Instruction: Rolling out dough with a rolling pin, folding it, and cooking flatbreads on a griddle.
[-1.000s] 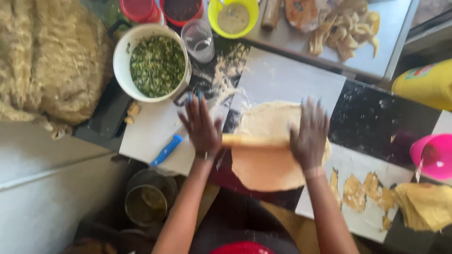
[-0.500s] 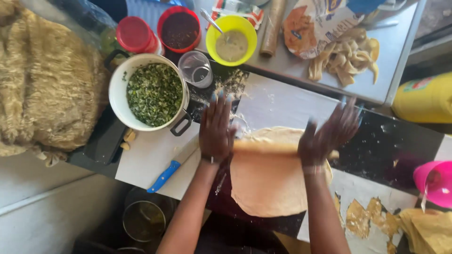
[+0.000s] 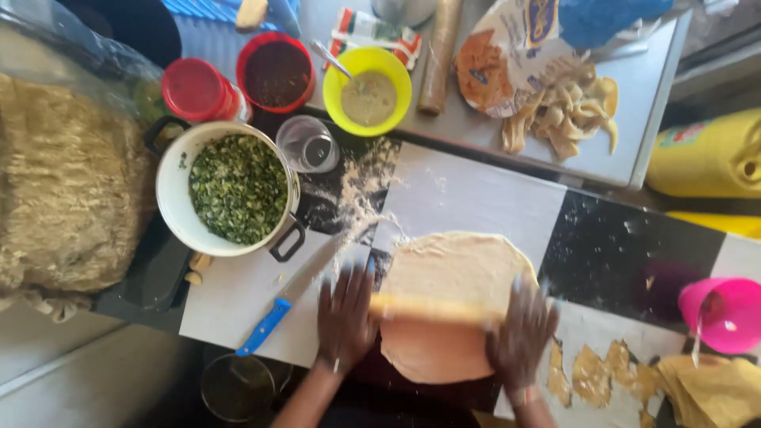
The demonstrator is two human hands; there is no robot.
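Note:
A round sheet of pale dough (image 3: 460,269) lies on the black-and-white checkered board (image 3: 476,198). A wooden rolling pin (image 3: 432,309) lies across its near half. My left hand (image 3: 345,317) presses flat on the pin's left end, fingers spread and blurred. My right hand (image 3: 519,333) presses on the right end the same way. Loose flour is scattered on the board to the upper left of the dough.
A white pot of chopped greens (image 3: 234,190) stands at left, a blue-handled knife (image 3: 277,313) below it. A clear cup (image 3: 307,144), yellow bowl (image 3: 369,91), red bowl (image 3: 275,71) and red lid (image 3: 194,89) sit behind. Pink cup (image 3: 725,313) and dough scraps (image 3: 594,372) at right.
Both hands and the rolling pin have come back toward me across the dough, from its far edge to its near half. The camera view has shifted a little.

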